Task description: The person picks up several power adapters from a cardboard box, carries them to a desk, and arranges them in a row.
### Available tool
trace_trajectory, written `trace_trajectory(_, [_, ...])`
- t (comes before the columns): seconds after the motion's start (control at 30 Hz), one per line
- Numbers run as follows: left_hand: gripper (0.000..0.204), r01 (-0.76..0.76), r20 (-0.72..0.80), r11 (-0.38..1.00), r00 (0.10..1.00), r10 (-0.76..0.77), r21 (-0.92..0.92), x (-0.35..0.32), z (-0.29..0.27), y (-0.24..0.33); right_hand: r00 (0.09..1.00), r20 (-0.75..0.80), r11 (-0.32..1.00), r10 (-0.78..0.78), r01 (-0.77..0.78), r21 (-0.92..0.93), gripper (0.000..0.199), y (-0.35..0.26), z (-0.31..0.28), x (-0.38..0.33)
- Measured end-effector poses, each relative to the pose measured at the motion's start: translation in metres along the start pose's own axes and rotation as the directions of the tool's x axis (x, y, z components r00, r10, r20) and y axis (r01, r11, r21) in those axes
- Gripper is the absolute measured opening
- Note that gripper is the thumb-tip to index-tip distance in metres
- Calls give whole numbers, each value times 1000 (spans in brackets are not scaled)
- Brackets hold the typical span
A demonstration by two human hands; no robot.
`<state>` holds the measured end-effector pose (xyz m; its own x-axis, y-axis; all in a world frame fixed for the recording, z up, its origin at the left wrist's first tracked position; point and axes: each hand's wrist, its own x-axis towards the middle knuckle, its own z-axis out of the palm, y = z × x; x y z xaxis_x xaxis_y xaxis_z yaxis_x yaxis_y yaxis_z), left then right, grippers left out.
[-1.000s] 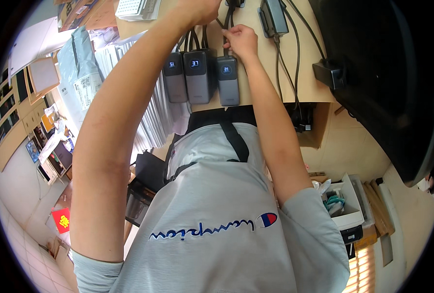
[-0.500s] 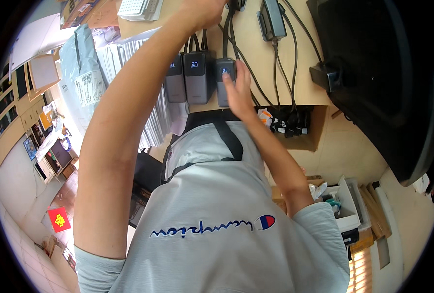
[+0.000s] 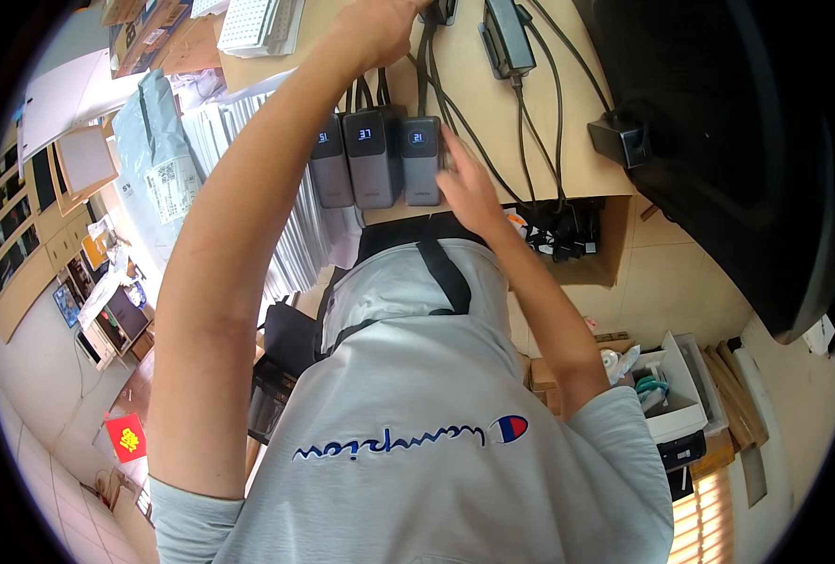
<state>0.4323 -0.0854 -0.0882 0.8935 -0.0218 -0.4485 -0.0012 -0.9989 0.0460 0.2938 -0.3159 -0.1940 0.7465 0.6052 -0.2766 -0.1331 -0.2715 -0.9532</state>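
Note:
Three grey power banks with lit round displays lie side by side on the tan desk [image 3: 492,122]: left one [image 3: 331,162], middle one [image 3: 370,155], right one [image 3: 421,160]. Black cables [image 3: 429,66] run from their far ends up the desk. My right hand [image 3: 466,183] rests with fingers stretched against the right edge of the right power bank. My left hand [image 3: 378,28] reaches further up the desk, fingers curled around the black cables near a plug at the top edge. My grey shirt fills the lower picture.
A black power adapter [image 3: 507,38] and a smaller black block [image 3: 619,139] lie on the desk with more cables. A large black curved object [image 3: 727,150] fills the right. A white keyboard [image 3: 262,21], grey bags [image 3: 159,160] and boxes [image 3: 666,390] surround the desk.
My right hand has come down from the cables above the power banks to the side of the right power bank. My left hand stays at the cables.

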Motion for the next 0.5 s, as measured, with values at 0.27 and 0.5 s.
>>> trace_trajectory(0.27, [81, -23, -56, 999, 998, 22, -22, 4, 11, -1, 976, 189, 759, -107, 203, -618, 93, 7, -8, -14])
trace_trajectory(0.5, [82, -2, -39, 1000, 999, 2, 2, -1, 7, 2, 968, 148, 766, -204, 252, -592, 85, 16, -9, -12])
